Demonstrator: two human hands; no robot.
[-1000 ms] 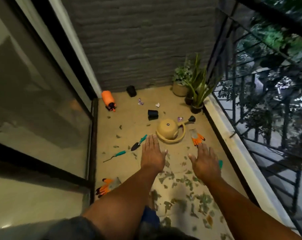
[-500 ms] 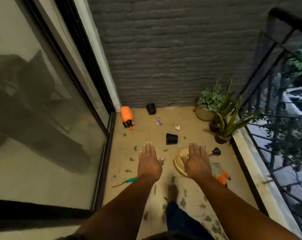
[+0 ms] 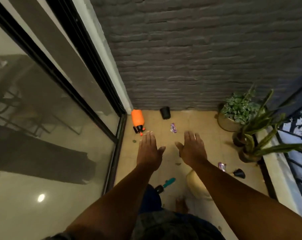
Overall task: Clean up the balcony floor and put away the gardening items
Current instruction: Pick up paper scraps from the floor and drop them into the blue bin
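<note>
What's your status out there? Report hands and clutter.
Left hand and right hand open, holding nothing. Orange sprayer lying by the door corner, untouched. Black pot, purple wrapper on the floor ahead.

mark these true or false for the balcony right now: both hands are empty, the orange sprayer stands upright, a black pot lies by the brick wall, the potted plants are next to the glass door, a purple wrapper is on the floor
1. Both hands hold nothing. True: the left hand and right hand are flat and open above the floor.
2. The orange sprayer stands upright. False: it lies on its side in the corner by the glass door.
3. A black pot lies by the brick wall. True.
4. The potted plants are next to the glass door. False: they stand on the opposite side, by the railing.
5. A purple wrapper lies on the floor. True.
</note>
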